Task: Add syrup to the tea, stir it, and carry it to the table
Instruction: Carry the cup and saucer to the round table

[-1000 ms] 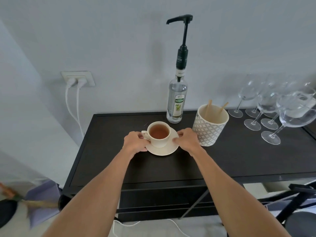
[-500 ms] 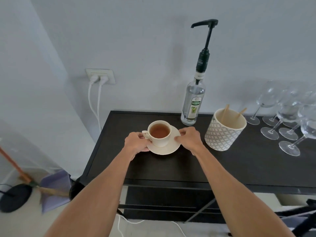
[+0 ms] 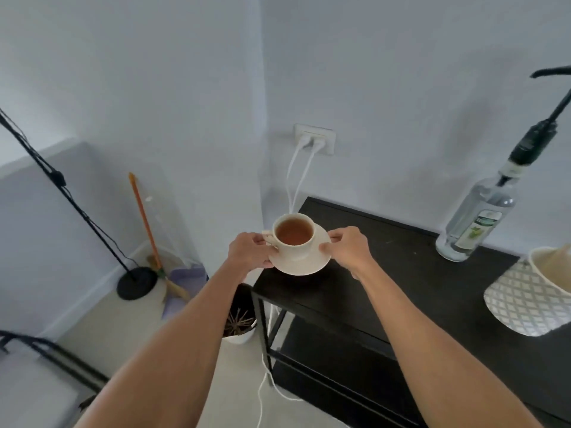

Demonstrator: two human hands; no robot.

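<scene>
A cream cup of brown tea (image 3: 293,234) stands on a cream saucer (image 3: 304,264). The saucer is lifted off the black console table (image 3: 401,273) and hangs over its left end. My left hand (image 3: 251,250) grips the saucer's left rim beside the cup handle. My right hand (image 3: 347,247) grips the right rim. The clear syrup bottle (image 3: 477,223) with a black pump stands at the back right of the table. The patterned mug (image 3: 531,298) sits at the right edge of the view; its stir sticks are out of sight.
A black lamp stand (image 3: 136,281) and an orange-handled broom (image 3: 148,223) stand by the left wall. A small potted plant (image 3: 239,322) sits on the floor under my left arm. White cables (image 3: 296,177) run down from the wall socket. A dark chair frame (image 3: 46,353) is at lower left.
The cup and saucer have risen off the table and shifted left to its end, held in both hands. My view has swung left, so the glasses are out of frame.
</scene>
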